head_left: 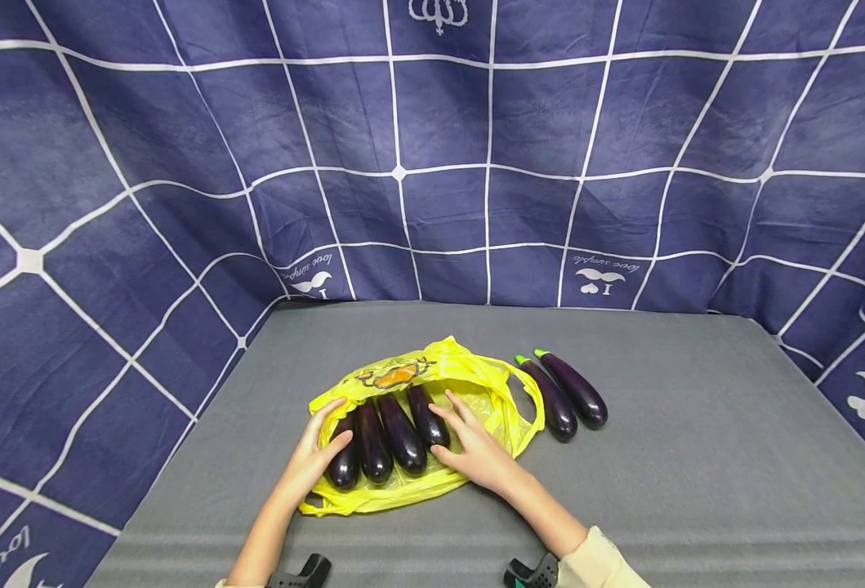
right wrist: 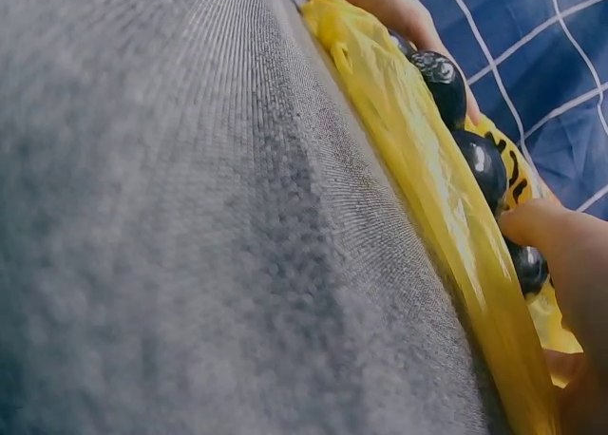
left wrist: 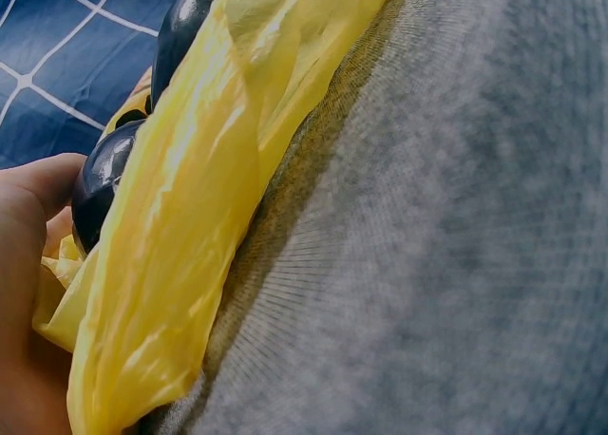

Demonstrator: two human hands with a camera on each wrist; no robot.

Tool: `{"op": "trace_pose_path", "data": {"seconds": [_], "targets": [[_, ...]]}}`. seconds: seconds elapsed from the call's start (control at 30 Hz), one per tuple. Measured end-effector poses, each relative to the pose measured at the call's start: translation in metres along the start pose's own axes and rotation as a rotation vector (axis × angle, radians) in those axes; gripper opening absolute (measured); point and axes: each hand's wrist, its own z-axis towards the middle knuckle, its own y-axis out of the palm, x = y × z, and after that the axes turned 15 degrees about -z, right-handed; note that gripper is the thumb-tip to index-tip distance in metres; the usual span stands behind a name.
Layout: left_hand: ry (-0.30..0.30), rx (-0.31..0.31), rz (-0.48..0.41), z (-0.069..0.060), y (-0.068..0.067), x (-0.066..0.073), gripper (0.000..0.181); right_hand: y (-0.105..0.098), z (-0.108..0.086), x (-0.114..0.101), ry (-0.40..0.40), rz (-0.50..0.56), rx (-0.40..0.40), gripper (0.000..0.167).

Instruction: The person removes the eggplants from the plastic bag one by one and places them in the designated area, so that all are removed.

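A yellow plastic bag (head_left: 487, 408) lies with its mouth spread toward the person, several dark purple eggplants (head_left: 401, 437) side by side inside it. My left hand (head_left: 314, 457) touches the leftmost eggplant (head_left: 342, 465), its thumb on top and fingers along the outer side by the bag's edge. My right hand (head_left: 476, 449) rests with spread, slightly bent fingers at the rightmost eggplant in the bag (head_left: 429, 420). In the left wrist view the left thumb meets a dark eggplant (left wrist: 103, 179); in the right wrist view the right thumb touches another (right wrist: 528, 267).
Two more eggplants (head_left: 581, 392) lie together on the grey table (head_left: 682, 457), right of the bag and close to its handle. A blue curtain with white lines (head_left: 447, 212) hangs behind the table and at both sides.
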Motion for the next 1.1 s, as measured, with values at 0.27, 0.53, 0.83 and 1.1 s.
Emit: {"op": "trace_pose_path", "data": {"seconds": [0.27,0.53,0.83,1.1], "targets": [[0.001,-0.005,-0.006,0.0005,0.0001,-0.0003,0.055,0.0043,-0.0004,0.0009,-0.050,0.032,0.010,0.056],[0.002,0.004,0.000,0.0009,0.0003,0.0006,0.055,0.0071,-0.0025,0.0007,-0.103,0.020,0.006,0.054],[0.006,0.008,0.001,0.0017,0.0006,-0.0001,0.056,0.0066,-0.0027,0.0003,-0.111,0.020,0.083,0.039],[-0.007,-0.003,-0.004,-0.0002,0.0002,0.0023,0.054,0.0032,-0.0001,-0.0014,-0.084,0.004,0.104,0.035]]}}
